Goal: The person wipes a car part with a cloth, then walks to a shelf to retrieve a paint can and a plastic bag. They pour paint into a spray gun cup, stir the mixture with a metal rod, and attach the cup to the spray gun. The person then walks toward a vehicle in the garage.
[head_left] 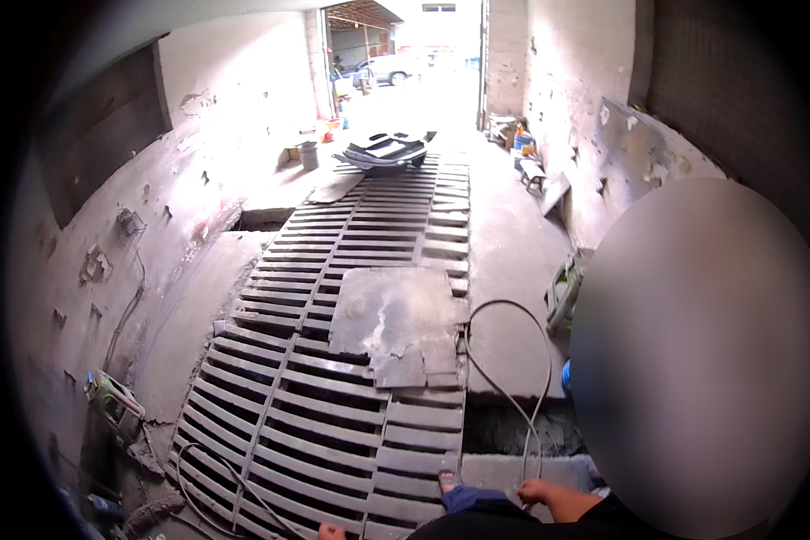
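My right hand [533,491] reaches in from the lower right with its fingers curled closed. A thin grey hose [549,360] loops across the concrete and its two strands run down to this hand. Whether the fingers grip it cannot be made out. At the lower edge, only the top of my left hand [330,532] shows, over the slatted metal grating [333,423]; its fingers are mostly cut off. Another length of hose [182,468] curves over the grating to its left. A sandaled foot [447,480] stands on the slats between the hands.
A worn flat sheet [396,310] covers part of the grating. Dark vehicle body parts [387,151] lie at its far end, near a grey bucket [309,156]. Open pits [522,427] break the floor on both sides. A large blurred shape [702,360] blocks the right.
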A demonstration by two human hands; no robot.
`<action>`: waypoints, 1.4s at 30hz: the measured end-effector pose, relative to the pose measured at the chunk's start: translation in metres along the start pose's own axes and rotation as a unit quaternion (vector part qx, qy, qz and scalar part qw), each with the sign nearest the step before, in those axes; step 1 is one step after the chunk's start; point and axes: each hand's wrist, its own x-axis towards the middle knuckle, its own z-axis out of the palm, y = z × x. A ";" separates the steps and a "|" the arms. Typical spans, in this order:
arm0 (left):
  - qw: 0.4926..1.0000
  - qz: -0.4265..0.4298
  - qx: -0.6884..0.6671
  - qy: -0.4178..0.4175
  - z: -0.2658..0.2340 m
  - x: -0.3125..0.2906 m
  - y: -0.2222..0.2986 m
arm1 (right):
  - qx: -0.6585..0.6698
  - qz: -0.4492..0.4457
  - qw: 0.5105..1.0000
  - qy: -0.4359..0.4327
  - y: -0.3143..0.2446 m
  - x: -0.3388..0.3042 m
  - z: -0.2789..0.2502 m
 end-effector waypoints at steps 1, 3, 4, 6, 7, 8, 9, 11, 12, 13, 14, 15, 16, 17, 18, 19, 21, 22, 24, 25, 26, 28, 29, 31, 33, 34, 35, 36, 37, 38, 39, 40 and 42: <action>0.999 -0.038 -0.037 -0.014 0.008 0.006 -0.024 | -0.046 0.005 0.999 -0.010 -0.010 0.024 -0.012; 0.971 0.159 0.180 0.003 0.025 -0.014 -0.058 | -0.211 -0.075 0.974 -0.029 -0.028 0.062 -0.049; 0.965 0.147 0.216 -0.015 0.018 -0.028 -0.066 | -0.244 -0.054 0.967 -0.042 -0.052 0.067 -0.053; 0.978 0.060 0.191 -0.057 0.013 -0.033 -0.055 | -0.255 -0.020 0.966 -0.042 -0.104 0.079 -0.061; 0.982 0.025 0.175 -0.068 0.008 -0.033 -0.051 | -0.250 -0.027 0.967 -0.042 -0.138 0.080 -0.059; 0.985 -0.001 0.156 -0.080 0.007 -0.031 -0.046 | -0.204 -0.036 0.978 -0.038 -0.170 0.078 -0.060; 0.985 -0.016 0.143 -0.092 0.007 -0.027 -0.040 | -0.157 -0.045 0.986 -0.032 -0.202 0.077 -0.063; 0.986 -0.014 0.105 -0.129 0.025 -0.004 -0.007 | -0.336 -0.159 0.928 0.021 -0.243 0.098 -0.085; 0.986 -0.015 0.091 -0.139 0.024 0.004 0.006 | -0.297 -0.160 0.941 0.027 -0.265 0.106 -0.086; 0.987 -0.019 0.080 -0.142 0.019 0.011 0.014 | -0.283 -0.156 0.946 0.032 -0.295 0.112 -0.079; 0.987 -0.024 0.068 -0.144 0.012 0.017 0.020 | -0.314 -0.185 0.930 0.040 -0.320 0.115 -0.069; 0.988 -0.045 0.063 -0.137 -0.008 0.016 0.017 | -0.346 -0.220 0.912 0.030 -0.353 0.104 -0.041; 0.987 -0.044 0.056 -0.143 -0.016 0.026 0.023 | -0.382 -0.252 0.888 0.041 -0.363 0.108 -0.027; 0.987 -0.046 0.047 -0.145 -0.023 0.037 0.029 | -0.418 -0.284 0.861 0.057 -0.375 0.113 -0.017; 0.986 -0.036 0.032 -0.158 -0.021 0.054 0.040 | -0.466 -0.315 0.822 0.091 -0.380 0.132 -0.021; 0.986 -0.029 0.016 -0.166 -0.021 0.070 0.047 | -0.515 -0.344 0.776 0.120 -0.380 0.146 -0.021; 0.987 -0.057 -0.006 -0.149 -0.057 0.084 0.032 | -0.441 -0.263 0.858 0.023 -0.403 0.142 0.019; 0.988 -0.071 -0.019 -0.135 -0.073 0.090 0.027 | -0.370 -0.191 0.909 -0.019 -0.412 0.139 0.035; 0.988 -0.105 -0.043 -0.105 -0.105 0.106 0.014 | -0.361 -0.198 0.909 -0.058 -0.423 0.137 0.053; 0.987 -0.113 -0.054 -0.097 -0.111 0.119 0.010 | -0.397 -0.228 0.887 -0.059 -0.421 0.141 0.052; 0.987 -0.123 -0.060 -0.087 -0.112 0.142 0.009 | -0.430 -0.259 0.863 -0.057 -0.422 0.147 0.050; 0.985 -0.156 -0.066 -0.046 -0.125 0.179 -0.007 | -0.413 -0.270 0.866 -0.082 -0.441 0.149 0.063; 0.986 -0.148 -0.070 -0.027 -0.131 0.190 -0.018 | -0.351 -0.239 0.900 -0.098 -0.449 0.143 0.072; 0.989 -0.123 -0.087 -0.007 -0.125 0.216 -0.020 | -0.295 -0.165 0.934 -0.114 -0.464 0.152 0.067; 0.992 -0.116 -0.035 -0.032 -0.118 0.236 -0.015 | -0.312 -0.095 0.935 -0.135 -0.483 0.175 0.063; 0.997 -0.059 0.033 -0.029 -0.120 0.240 -0.017 | -0.223 -0.032 0.968 -0.107 -0.497 0.180 0.069; 0.994 -0.003 0.101 -0.027 -0.120 0.243 -0.018 | -0.263 -0.053 0.957 -0.110 -0.517 0.189 0.071; 0.995 -0.066 0.041 -0.057 -0.119 0.246 -0.016 | -0.304 -0.072 0.943 -0.117 -0.537 0.197 0.074; 0.988 -0.115 -0.026 -0.097 -0.110 0.259 0.004 | -0.338 -0.087 0.931 -0.107 -0.548 0.204 0.063; 0.990 -0.082 0.000 -0.119 -0.101 0.267 0.024 | -0.300 -0.115 0.945 -0.066 -0.549 0.238 0.050; 0.989 -0.054 0.027 -0.138 -0.104 0.271 0.071 | -0.335 -0.123 0.931 -0.078 -0.565 0.258 0.040; 0.984 -0.047 0.070 -0.159 -0.110 0.281 0.079 | -0.368 -0.146 0.913 -0.098 -0.590 0.276 0.041; 0.981 -0.108 -0.008 -0.158 -0.141 0.263 0.076 | -0.382 -0.095 0.912 -0.111 -0.666 0.284 0.082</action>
